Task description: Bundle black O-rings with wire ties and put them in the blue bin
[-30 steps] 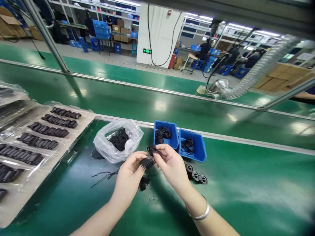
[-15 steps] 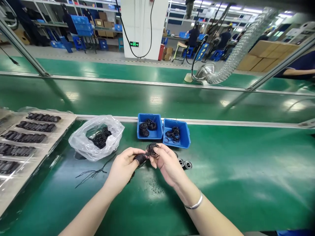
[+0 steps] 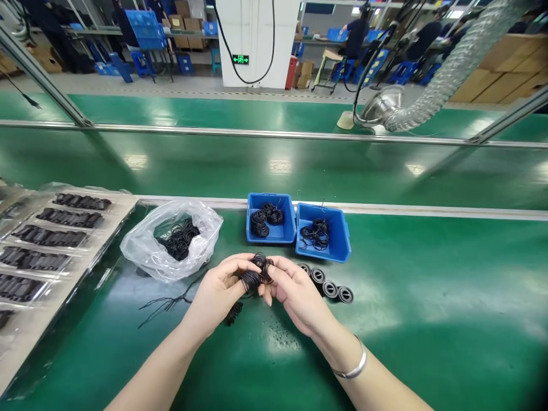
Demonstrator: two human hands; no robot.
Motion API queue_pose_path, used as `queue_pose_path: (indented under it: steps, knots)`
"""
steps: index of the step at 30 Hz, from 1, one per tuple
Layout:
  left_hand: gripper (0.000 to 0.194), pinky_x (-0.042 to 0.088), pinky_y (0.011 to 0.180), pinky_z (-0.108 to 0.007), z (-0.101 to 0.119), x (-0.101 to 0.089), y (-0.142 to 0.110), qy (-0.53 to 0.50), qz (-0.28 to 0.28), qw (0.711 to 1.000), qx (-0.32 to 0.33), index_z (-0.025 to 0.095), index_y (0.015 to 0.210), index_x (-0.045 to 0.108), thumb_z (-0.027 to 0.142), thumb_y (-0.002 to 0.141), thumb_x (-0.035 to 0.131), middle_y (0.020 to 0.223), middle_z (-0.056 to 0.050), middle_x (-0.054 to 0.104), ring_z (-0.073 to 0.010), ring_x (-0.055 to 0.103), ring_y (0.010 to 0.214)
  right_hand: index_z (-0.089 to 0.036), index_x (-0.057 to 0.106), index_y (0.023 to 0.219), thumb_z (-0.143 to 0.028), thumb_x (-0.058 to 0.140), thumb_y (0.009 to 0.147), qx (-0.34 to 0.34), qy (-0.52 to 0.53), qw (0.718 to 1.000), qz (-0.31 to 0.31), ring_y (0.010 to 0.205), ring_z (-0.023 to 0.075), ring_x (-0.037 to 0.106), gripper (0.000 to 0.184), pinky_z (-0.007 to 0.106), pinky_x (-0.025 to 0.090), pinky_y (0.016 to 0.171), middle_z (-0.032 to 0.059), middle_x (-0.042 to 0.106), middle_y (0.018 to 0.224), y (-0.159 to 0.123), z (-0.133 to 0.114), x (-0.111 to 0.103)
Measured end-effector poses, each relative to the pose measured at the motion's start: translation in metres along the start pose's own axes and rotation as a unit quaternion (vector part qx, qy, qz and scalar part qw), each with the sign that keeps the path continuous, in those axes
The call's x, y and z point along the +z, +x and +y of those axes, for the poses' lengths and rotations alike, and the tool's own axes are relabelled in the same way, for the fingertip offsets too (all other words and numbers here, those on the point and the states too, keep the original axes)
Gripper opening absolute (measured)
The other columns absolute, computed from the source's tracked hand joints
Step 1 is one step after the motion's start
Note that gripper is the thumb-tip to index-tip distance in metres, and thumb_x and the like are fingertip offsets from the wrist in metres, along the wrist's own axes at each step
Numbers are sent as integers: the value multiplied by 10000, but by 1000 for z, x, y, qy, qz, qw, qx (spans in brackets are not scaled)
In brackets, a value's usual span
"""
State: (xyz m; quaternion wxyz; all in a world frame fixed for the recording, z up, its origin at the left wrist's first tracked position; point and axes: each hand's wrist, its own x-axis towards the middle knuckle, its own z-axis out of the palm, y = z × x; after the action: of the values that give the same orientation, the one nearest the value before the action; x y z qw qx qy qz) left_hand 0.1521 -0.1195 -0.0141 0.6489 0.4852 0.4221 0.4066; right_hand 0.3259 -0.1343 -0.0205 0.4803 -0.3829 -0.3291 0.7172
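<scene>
My left hand [image 3: 217, 292] is closed on a bundle of thin black rings [image 3: 250, 280]. Against it, my right hand [image 3: 297, 292] pinches more thin black rings [image 3: 267, 269], and the two lots touch. Fingers hide part of both. Under my left hand lies a dark, ridged black piece [image 3: 233, 313], partly covered. Beyond my hands, a left blue bin [image 3: 274, 235] and a right blue bin [image 3: 327, 253] hold similar black bundles. A clear plastic bag [image 3: 143, 251] at left contains a heap of black rings [image 3: 180, 238].
Several black cylindrical parts [image 3: 330, 289] stand right of my hands. Loose black strands [image 3: 165, 305] lie at left. Trays of black parts [image 3: 51, 237] line the left side. A metal rail [image 3: 274, 134] crosses beyond, with a flexible silver duct [image 3: 445, 85]. People sit in the background.
The view has shifted, so bins and cylinders appear farther right and more cylinders show. My hands have drawn closer together, bringing the two bunches of rings against each other.
</scene>
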Motion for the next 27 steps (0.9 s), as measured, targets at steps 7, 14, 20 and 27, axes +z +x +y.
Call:
queue_pose_path:
  steps: [7,14,20,27]
  knots:
    - [139,517,990,-347,-15,-6,0,75,41,996,32,205,985,704,154,866,654,1143,-67,676,-219,661,1101,-157,698,1041,-367,637,944,-14,-22,1000,-5,652,131,589,239,251,476,595,29,660,748,0,14,0]
    - [280,548,948,-284,-14,1,-5,48,83,994,54,226,1142,612,139,878,636,1142,-54,720,-178,691,1086,-217,707,1149,-349,596,968,-70,-140,988,-4,687,131,625,249,300,538,687,35,635,903,-1,17,2]
    - [189,562,911,-262,-16,3,-6,18,125,991,35,202,1055,656,171,870,677,1063,-40,749,-171,717,1014,-208,684,1168,-317,654,934,-54,-93,994,23,695,139,653,259,302,531,710,24,680,845,-3,14,1]
    - [288,542,928,-282,-12,-3,-2,-42,132,990,-17,191,1101,689,275,834,757,1046,-51,754,-182,707,988,-176,663,1044,-323,692,905,-42,-58,996,53,608,126,650,204,283,498,662,7,716,734,-3,10,-4]
